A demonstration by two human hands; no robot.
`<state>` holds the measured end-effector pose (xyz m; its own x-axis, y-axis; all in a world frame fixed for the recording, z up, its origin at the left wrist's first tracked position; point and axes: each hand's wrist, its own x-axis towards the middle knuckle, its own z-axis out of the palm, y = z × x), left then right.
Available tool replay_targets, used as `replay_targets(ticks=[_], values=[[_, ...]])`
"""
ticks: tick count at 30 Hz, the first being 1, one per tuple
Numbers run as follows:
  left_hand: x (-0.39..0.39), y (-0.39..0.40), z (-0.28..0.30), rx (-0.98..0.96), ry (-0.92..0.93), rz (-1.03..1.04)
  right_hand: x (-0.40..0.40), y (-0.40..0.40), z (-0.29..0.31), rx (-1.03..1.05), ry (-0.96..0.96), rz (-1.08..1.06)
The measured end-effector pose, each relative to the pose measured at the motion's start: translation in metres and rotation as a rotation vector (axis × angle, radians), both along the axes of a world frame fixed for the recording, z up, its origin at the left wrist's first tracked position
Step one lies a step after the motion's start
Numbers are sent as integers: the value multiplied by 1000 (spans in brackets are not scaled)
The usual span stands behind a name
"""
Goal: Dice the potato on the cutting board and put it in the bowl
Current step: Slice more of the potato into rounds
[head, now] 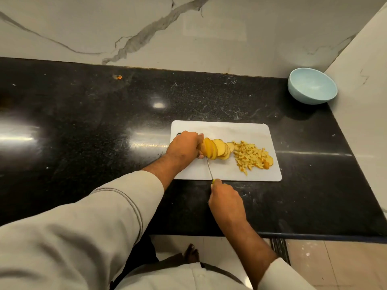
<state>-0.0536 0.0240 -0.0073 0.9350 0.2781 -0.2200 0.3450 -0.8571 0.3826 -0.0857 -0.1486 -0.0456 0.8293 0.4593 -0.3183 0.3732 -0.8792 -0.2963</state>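
Two hands busy: left hand point(185, 146) grip clamped on potato point(211, 150), right hand point(227, 200) grip clamped on knife point(209, 168). Slicing step; blade just beside left grip. Next: dice slices, carry to bowl point(312, 85), well apart.

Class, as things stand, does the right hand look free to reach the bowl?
Probably not at once: the right hand grips the knife. The counter toward the bowl looks bare.
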Motion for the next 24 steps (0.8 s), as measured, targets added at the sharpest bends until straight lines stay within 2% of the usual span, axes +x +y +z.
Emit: replay_targets(ticks=[3,8,11,15,24], values=[[-3,-1,-1,-86,-16,36,-1,-18,8,27,-70,-40],[-14,6,-11,-346,-119,188,5,-15,22,169,-209,-37],[-14,3,-13,-298,-109,177,11,3,25,227,-265,-23],[-7,1,-12,-300,-119,218,15,25,23,225,-230,-23],[-4,0,-12,-196,-90,133,18,37,16,151,-222,-38]])
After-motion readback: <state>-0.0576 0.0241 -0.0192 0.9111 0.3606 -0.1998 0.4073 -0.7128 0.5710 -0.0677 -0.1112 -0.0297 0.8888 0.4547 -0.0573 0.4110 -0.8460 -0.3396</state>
